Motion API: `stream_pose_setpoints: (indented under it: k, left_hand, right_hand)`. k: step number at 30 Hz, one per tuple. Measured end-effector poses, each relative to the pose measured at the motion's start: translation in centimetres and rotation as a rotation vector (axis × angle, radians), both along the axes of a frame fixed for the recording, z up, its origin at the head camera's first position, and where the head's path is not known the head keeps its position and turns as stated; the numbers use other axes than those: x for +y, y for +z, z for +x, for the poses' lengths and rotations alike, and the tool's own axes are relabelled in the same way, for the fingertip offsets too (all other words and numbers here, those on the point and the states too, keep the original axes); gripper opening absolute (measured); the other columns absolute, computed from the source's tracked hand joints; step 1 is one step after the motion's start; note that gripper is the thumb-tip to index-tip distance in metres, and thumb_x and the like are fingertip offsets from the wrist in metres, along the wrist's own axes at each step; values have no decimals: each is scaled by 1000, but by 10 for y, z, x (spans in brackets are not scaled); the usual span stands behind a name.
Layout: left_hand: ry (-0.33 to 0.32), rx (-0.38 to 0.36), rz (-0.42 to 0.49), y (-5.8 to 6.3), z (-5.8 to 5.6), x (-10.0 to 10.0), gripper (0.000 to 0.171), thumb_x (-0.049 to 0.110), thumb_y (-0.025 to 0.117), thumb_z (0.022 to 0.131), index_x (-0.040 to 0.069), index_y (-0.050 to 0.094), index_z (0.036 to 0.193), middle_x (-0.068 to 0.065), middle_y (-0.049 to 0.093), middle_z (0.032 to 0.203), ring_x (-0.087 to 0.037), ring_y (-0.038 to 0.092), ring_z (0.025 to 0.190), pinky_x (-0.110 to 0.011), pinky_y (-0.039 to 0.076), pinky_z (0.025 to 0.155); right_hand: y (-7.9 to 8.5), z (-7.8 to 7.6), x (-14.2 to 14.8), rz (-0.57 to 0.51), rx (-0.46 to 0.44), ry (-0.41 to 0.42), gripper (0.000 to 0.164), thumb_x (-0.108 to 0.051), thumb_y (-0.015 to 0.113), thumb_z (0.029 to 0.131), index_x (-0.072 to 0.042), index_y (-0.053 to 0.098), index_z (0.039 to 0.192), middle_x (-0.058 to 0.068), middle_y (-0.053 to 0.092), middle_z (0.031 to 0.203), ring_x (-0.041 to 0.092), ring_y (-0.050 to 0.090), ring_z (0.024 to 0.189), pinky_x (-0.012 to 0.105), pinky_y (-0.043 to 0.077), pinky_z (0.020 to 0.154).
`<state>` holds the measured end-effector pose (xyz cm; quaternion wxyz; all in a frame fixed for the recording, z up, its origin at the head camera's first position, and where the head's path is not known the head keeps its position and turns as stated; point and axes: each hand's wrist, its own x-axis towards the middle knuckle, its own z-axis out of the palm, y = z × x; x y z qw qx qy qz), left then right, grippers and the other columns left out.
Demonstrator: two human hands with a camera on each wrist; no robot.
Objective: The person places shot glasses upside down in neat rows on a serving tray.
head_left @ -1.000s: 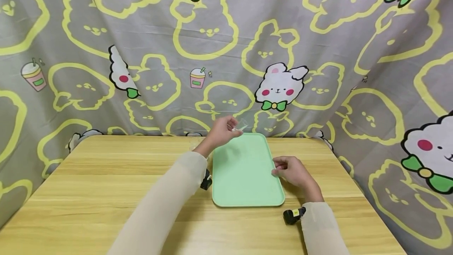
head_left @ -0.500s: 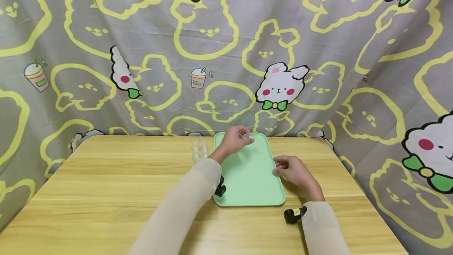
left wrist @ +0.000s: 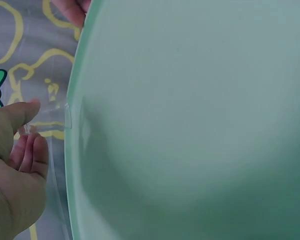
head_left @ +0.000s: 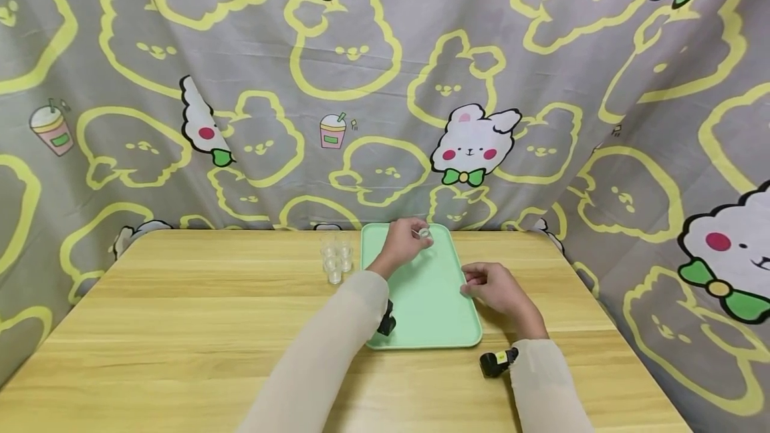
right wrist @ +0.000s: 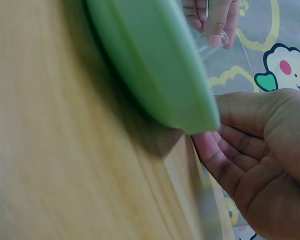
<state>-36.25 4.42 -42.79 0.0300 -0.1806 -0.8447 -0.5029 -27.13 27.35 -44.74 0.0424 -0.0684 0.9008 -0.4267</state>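
A small clear glass (head_left: pixel 424 233) is held above the far part of a green tray (head_left: pixel 436 303), right of its middle line. It is pinched between the thumb and fingertips of the left hand (head_left: pixel 404 240), and lies just beyond the fingers, on their right side in the head view. Because the glass is see-through and partly covered by the fingers, whether it touches the tray cannot be told.

The tray's right rim is gripped between the thumb and fingers of the right hand (head_left: pixel 493 288), near the rim's middle and well apart from the glass.

To the left of the tray, a cluster of similar glasses (head_left: pixel 333 262) is set close together on the wooden table (head_left: pixel 210 313), touched by neither hand; their exact number is hard to make out. The work is judged to be at an early stage: one glass has been picked up and brought over the tray but not yet released, and the cluster is left to be handled. Behind the table, a patterned curtain (head_left: pixel 252 65) is hung.
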Motion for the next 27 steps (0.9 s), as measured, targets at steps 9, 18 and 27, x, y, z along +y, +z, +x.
stream_pose_setpoints:
  k: [9,18,27]
  left_hand:
    - [-40,43,-64,-3,-7,9,33,4,78,90,3,74,123,-8,74,112,-21,67,94,-28,55,77]
    - [-33,-3,-92,-8,-6,14,32,5,78,90,3,72,122,-9,72,113,-21,65,96,-31,54,82]
    - [31,-77,-84,-10,-7,18,27,13,83,88,5,73,112,-7,72,108,-21,69,99,-30,55,84]
  right_hand:
    - [0,-2,1,6,12,12,43,-7,75,94,8,63,132,12,70,110,22,64,96,33,55,83]
    - [0,-1,0,7,17,10,42,-6,74,94,8,63,132,12,70,109,22,64,96,34,55,83]
    - [0,-1,-1,-3,7,3,42,-6,75,93,8,63,132,12,70,109,22,64,96,32,55,82]
